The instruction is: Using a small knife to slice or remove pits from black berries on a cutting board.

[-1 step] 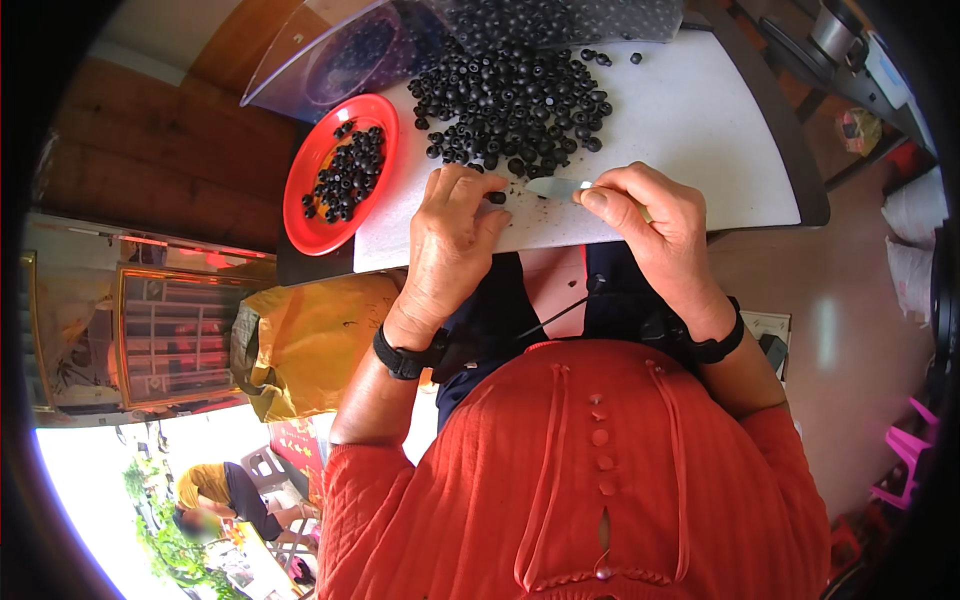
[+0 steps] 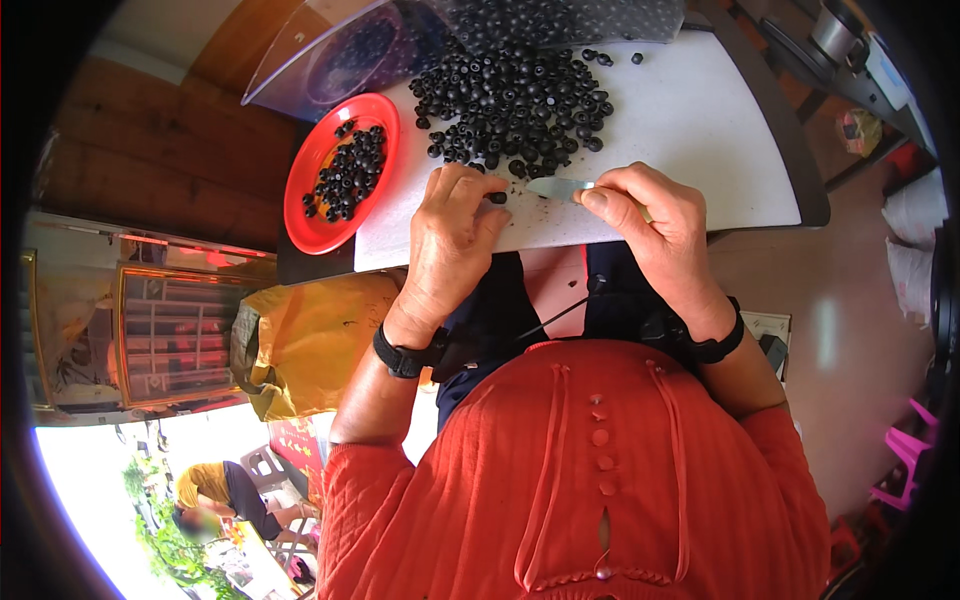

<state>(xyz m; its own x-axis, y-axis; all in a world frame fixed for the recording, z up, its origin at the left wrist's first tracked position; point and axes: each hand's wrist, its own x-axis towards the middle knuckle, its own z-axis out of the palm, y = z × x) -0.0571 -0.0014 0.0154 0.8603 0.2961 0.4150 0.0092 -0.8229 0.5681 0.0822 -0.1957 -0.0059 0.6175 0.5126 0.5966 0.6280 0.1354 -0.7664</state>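
Note:
My left hand pinches a small black round piece between thumb and fingertips, just above the white table top. A knife with a short pale blade is gripped in my right hand. Its blade points left toward the pinched piece, with a small gap between the two. Beyond both hands spreads a large heap of black round bead-like pieces, some showing a hole. To the left, a red oval dish holds many more of them. Dark crumbs lie on the table by the blade.
A clear plastic sheet or bin stands at the table's back left. The white table top has a dark rim. Below its left edge is a yellow bag. Far off at lower left, another person bends near chairs.

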